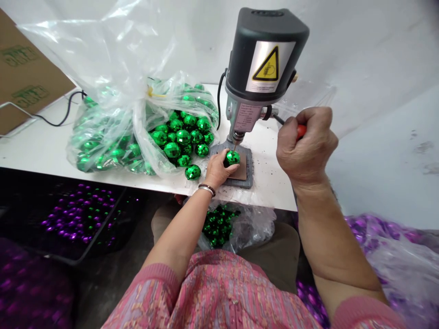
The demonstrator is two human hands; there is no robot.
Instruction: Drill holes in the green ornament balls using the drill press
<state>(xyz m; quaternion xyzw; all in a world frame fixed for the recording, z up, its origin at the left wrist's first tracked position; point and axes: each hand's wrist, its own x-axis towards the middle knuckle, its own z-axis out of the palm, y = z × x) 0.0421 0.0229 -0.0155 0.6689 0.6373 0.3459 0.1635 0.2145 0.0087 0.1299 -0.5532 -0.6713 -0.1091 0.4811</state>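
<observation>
- One white worktop (270,183) spans my view, flecked with dark specks around the drill, with a flat cardboard box (27,68) at its far left.
- A large clear plastic bag (116,59) sits left of the drill, tied with yellow and full of green faceted baubles (178,137).
- A bench drill press (264,59) stands on the worktop, with a yellow warning label (265,66) on its head.
- Below the worktop edge, a dark tray of purple baubles (78,214) lies to the left, and a smaller bag of green baubles (219,226) rests on the person's lap.
- The right hand (305,146) is closed around a red lever handle (301,131) at the drill's side.
- The left hand (216,170) grips one green bauble (232,158) on a brown pad (243,167), directly under the drill bit (236,145). The tip meets the bauble's top, though from here I can't tell whether it has gone in.
- One loose green bauble (192,172) sits just left of that hand.
</observation>
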